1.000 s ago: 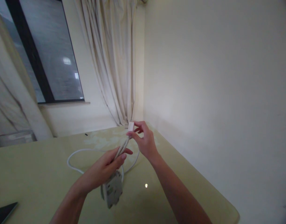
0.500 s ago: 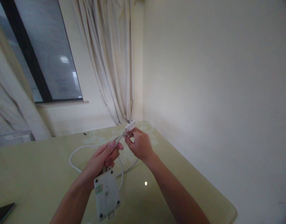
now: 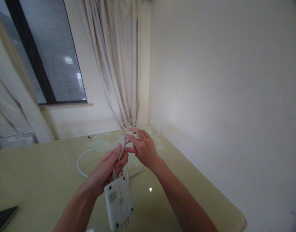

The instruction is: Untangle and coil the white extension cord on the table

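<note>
My left hand (image 3: 111, 164) is closed round a folded length of white power cord (image 3: 122, 148). Below that fist, close to the forearm, hangs a white box like a small power strip (image 3: 119, 201), its underside facing me with dark feet and a green label. My right hand (image 3: 144, 146) is at the upper end of the cord, its fingers stretched and spread, with fingertips touching or very near it. The white plug is not clearly visible behind these fingers. A loop of the cord (image 3: 81, 158) curves over the table behind my hands.
The pale green table (image 3: 49, 174) meets a white wall (image 3: 210, 106) on the right. A dark flat object (image 3: 4, 217) lies at the near left, a small black piece (image 3: 89, 137) by the far edge. Curtains (image 3: 119, 64) and a window (image 3: 53, 54) are behind.
My right hand has loosened from its pinch below the plug and spread its fingers. The plug has gone from clear view. The box has shifted slightly right and down with the left hand.
</note>
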{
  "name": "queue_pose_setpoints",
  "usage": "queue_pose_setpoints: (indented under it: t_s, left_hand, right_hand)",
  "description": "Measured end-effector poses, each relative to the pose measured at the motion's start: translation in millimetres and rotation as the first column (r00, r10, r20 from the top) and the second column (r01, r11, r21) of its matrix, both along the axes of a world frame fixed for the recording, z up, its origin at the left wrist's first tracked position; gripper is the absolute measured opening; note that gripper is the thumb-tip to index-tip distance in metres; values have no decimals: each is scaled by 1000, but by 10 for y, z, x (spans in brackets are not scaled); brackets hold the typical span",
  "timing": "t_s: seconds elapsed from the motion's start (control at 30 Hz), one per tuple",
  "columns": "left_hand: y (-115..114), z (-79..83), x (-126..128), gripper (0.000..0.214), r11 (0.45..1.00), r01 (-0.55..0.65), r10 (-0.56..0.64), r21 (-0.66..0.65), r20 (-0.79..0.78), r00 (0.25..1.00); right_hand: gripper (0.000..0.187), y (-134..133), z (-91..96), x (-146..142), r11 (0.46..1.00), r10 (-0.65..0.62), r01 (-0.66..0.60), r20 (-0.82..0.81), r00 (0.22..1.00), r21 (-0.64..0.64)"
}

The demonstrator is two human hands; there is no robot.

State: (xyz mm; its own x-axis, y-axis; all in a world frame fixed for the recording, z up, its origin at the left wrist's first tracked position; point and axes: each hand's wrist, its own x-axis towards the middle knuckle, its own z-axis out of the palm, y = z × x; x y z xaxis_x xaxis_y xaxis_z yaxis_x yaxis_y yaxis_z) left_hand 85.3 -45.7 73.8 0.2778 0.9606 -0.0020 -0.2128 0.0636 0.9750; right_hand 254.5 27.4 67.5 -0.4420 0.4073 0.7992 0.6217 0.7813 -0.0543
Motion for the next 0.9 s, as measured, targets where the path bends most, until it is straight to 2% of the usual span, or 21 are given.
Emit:
queue_pose_setpoints:
  t_s: [0.1,0.23,0.37,0.5,0.57,0.7,0.77,0.83,0.9]
  left_hand:
    - [29,-24,-20,56,999,-11,13,37,-39,999]
    - [103,-43,-137,57,994,-81,94,70,-208,974]
    - [125,-4,-257,55,963,-176,247,202,-411,878]
    - [67,74,-296,57,909,-256,389,329,-450,804]
    - [45,111,-311,65,881,-230,426,414,-482,765]
    - [63,134,-371,57,840,-120,453,529,-563,691]
    - [96,112,-408,58,861,-133,425,492,-549,720]
    - [140,73,-447,62,905,-159,356,394,-502,788]
    - [188,33,-487,67,943,-186,290,274,-411,864]
  right_hand:
    - [25,9,38,33,993,33,-26,56,998,-114]
    - [28,40,63,101,967,100,-72,103,990,-246]
    - [32,76,75,154,937,226,-208,33,974,-280]
    - [33,106,67,161,899,309,-317,-75,948,-302]
    - [32,115,63,166,881,330,-343,-95,939,-327]
    - [28,114,64,197,844,365,-370,-88,927,-388]
    - [27,100,69,204,817,402,-403,-94,911,-413]
    - [31,68,86,198,787,444,-445,-110,890,-427]
    - [36,9,126,187,789,473,-469,-95,876,-397]
